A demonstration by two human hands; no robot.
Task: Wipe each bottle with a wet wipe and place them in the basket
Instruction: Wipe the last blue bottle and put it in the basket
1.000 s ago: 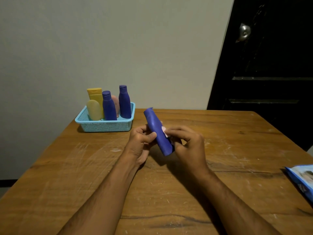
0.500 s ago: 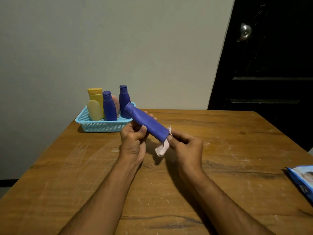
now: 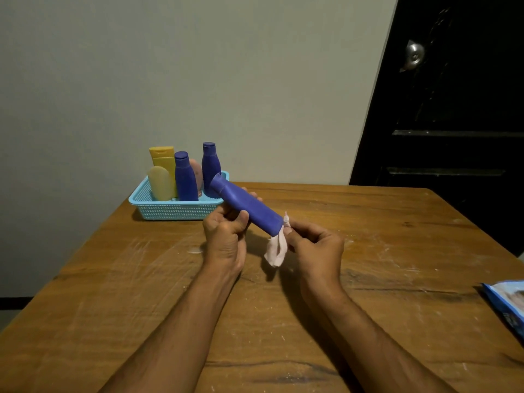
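Blue bottle (image 3: 249, 211) sits in mid-air above the wooden bench (image 3: 397, 251), tilted — its capped end points up and left toward the basket (image 3: 170, 209), its flat base down and right. The left hand (image 3: 226, 236) grips it round the middle, thumb on the near side and fingers curled behind. The right hand (image 3: 314, 242) pinches a pale wet wipe (image 3: 275, 249) against the bottle's base; the loose end of the wipe hangs below the fingers. The light-blue basket stands at the far left of the bench, near the wall, and holds two upright blue bottles (image 3: 185, 177), a yellow bottle (image 3: 163, 160), a pale yellow one (image 3: 160, 182) and a pinkish one (image 3: 196, 173) partly hidden behind. A blue wipes packet (image 3: 507, 302) lies at the right edge — only partly in view.
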